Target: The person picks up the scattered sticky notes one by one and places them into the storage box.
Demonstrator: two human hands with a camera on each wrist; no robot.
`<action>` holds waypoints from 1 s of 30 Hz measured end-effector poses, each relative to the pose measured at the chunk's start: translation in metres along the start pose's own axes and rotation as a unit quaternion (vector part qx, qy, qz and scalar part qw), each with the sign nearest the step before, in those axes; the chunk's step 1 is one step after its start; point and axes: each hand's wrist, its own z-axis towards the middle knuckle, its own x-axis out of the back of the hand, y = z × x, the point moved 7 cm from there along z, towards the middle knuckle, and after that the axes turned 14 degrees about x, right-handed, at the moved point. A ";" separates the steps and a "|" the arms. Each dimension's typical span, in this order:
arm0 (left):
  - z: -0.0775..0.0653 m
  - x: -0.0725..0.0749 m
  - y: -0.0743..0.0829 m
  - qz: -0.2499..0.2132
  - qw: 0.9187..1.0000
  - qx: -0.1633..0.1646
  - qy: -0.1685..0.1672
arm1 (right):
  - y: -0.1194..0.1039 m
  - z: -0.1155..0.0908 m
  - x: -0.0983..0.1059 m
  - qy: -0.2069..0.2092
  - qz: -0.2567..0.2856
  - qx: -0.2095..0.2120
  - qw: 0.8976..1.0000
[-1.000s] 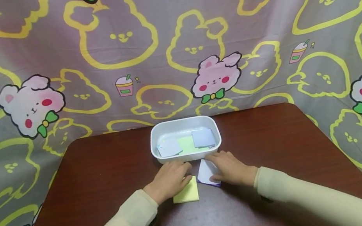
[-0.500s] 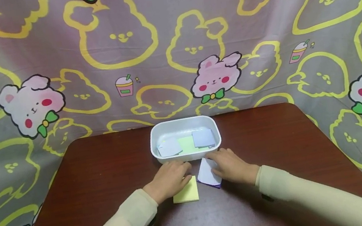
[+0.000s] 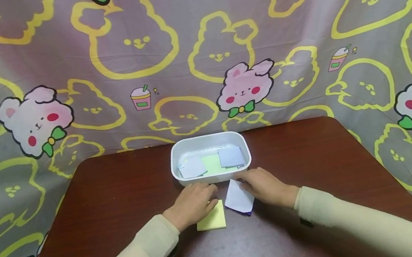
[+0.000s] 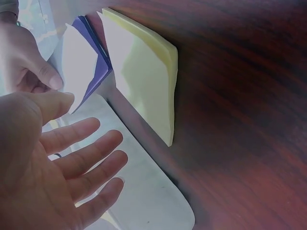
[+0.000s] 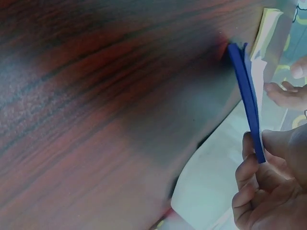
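Between thumb and fingers, my right hand pinches a sticky note pad by its edge. White paper tops the pad, and a purple-blue layer shows beneath it in the right wrist view, where the pad is edge-on. My left hand is over the far part of a yellow sticky note pad, partly covering it in the head view. In the left wrist view, the left hand's fingers are loosely spread with nothing in them, apart from the yellow pad.
A white tray stands just beyond both hands. Inside it lie a pale pad on the left, a green piece in the middle and a light blue pad on the right. A patterned cloth hangs behind the brown table.
My right hand has shifted slightly right, and the purple pad with its white top has turned a little with it. The left hand and yellow pad stay in place.
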 end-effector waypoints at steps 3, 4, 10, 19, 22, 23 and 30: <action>0.000 -0.001 0.000 -0.001 1.000 0.003 -0.006 | 0.000 0.001 0.001 -0.004 0.000 -0.001 1.000; 0.000 -0.001 0.000 -0.001 1.000 0.004 -0.007 | -0.001 0.001 0.001 -0.004 -0.001 0.000 1.000; 0.002 0.000 0.000 0.001 1.000 0.010 -0.010 | -0.003 0.003 0.005 0.000 -0.003 0.006 1.000; 0.002 0.001 0.001 0.003 1.000 0.003 0.001 | -0.008 0.002 0.014 0.005 0.001 0.010 1.000; 0.002 0.001 0.003 0.002 1.000 -0.001 0.007 | -0.008 0.001 0.017 0.008 -0.001 0.013 1.000; 0.002 0.001 0.003 0.000 1.000 -0.002 0.008 | -0.008 0.001 0.019 0.009 -0.001 0.013 1.000; 0.005 0.002 0.007 -0.011 1.000 -0.007 0.010 | -0.005 -0.002 0.026 0.016 -0.011 0.010 1.000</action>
